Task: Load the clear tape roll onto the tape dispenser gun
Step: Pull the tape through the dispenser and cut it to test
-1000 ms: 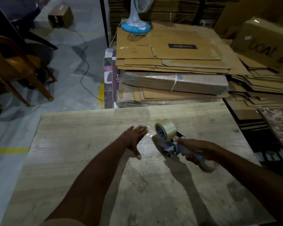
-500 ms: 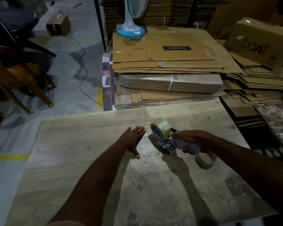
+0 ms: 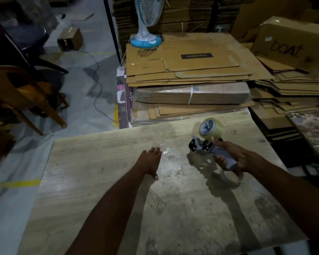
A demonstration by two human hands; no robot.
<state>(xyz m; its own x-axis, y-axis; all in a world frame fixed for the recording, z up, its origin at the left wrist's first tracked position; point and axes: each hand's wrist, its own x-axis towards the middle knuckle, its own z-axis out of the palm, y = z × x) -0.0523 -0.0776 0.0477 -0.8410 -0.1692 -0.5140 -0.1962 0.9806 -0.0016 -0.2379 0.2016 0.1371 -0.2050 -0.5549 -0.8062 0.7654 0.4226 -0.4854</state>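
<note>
The grey tape dispenser gun [image 3: 208, 150] hovers just above the wooden table [image 3: 118, 199], with my right hand [image 3: 234, 157] wrapped around its handle. The clear tape roll [image 3: 211, 130] sits on the gun's hub at the top, its round face turned towards me. My left hand [image 3: 150, 160] lies flat on the table to the gun's left, fingers spread, fingertips pressing a shiny strip of clear tape [image 3: 165, 150] onto the wood. A second, nearly used-up tape ring [image 3: 230, 176] lies on the table below my right hand.
Stacks of flattened cardboard [image 3: 188, 70] rise beyond the table's far edge, with a fan's blue base [image 3: 145, 41] on top. A box marked "boat" [image 3: 291, 45] is at far right. A wooden chair [image 3: 24, 94] and a cable [image 3: 98, 85] occupy the floor at left.
My right hand has pulled the gun rightwards and tipped it up, away from my left hand. The left hand has stayed flat on the table over the tape end.
</note>
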